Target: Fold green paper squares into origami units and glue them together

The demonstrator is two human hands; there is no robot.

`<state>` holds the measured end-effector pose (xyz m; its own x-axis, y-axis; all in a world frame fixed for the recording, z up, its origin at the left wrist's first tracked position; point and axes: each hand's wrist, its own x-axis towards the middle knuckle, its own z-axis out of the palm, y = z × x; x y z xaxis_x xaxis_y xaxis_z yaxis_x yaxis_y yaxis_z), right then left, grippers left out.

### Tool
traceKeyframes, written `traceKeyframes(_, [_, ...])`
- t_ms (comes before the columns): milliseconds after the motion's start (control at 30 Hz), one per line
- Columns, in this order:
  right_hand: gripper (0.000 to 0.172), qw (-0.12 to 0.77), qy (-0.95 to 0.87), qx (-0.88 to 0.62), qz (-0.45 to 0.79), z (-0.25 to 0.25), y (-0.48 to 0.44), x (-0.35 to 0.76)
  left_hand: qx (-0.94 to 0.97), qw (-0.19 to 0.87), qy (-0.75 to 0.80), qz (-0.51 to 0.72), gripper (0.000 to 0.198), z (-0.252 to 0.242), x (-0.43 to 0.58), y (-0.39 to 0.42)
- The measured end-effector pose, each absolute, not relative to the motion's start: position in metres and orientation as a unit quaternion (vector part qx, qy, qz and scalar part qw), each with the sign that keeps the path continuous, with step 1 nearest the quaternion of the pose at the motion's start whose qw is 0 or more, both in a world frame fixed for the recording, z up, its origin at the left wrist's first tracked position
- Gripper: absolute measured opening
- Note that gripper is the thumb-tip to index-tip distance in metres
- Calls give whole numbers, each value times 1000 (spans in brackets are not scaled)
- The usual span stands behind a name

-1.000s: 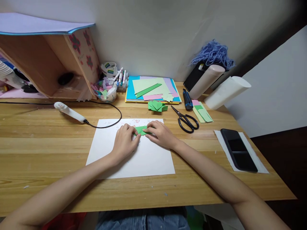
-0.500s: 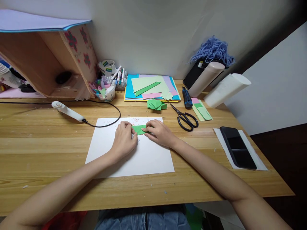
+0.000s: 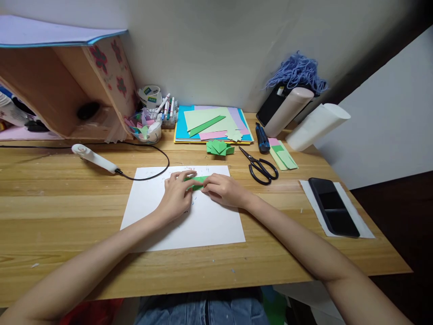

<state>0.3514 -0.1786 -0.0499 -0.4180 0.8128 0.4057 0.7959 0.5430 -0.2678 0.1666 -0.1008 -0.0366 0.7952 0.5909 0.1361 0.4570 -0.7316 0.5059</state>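
Observation:
A green paper piece (image 3: 199, 181) lies on the white sheet (image 3: 209, 223), partly covered by fingers of both hands. My left hand (image 3: 177, 194) is at its left end, the thumb at the near edge and the index finger stretched across the paper. My right hand (image 3: 225, 189) has its fingers closed on the right end. Just beyond them sits a folded green paper shape (image 3: 219, 148). To the right of it lie black-handled scissors (image 3: 262, 171), blades pointing away to the left.
Coloured paper sheets (image 3: 181, 128) are stacked at the back. A blue utility knife (image 3: 262, 138) and folded paper slips (image 3: 283, 155) lie right of them. A phone (image 3: 333, 207) is at far right. On the left are a white corded tool (image 3: 94, 159), a scrap cup (image 3: 154, 131) and a cardboard box (image 3: 113, 85).
My left index finger has stretched out to the right over the green paper, and the other left fingers have lifted and spread. My right fingers have drawn closer together on their end.

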Motion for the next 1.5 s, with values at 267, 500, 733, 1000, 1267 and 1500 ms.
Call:
traceKeyframes(267, [13,235,-849,-473,30,-45,-181,362,950,149,232,149,32,-32,164,-106])
traceKeyframes(500, [14,215,-852,-477,7,-46,-183,375,982,88,121,118,36,-41,164,-113])
traceKeyframes(733, [16,279,-810,-510,73,-45,-182,372,965,137,179,133,30,-37,170,-101])
traceKeyframes(1000, [13,343,-777,-522,75,-49,-179,356,935,214,172,225,25,-43,170,-96])
traceKeyframes(1267, [17,444,-629,-568,289,-47,-180,340,829,438,273,217,28,-34,170,-90])
traceKeyframes(1500, [15,463,-600,-574,310,-51,-179,342,759,557,287,177,29,-32,172,-84])
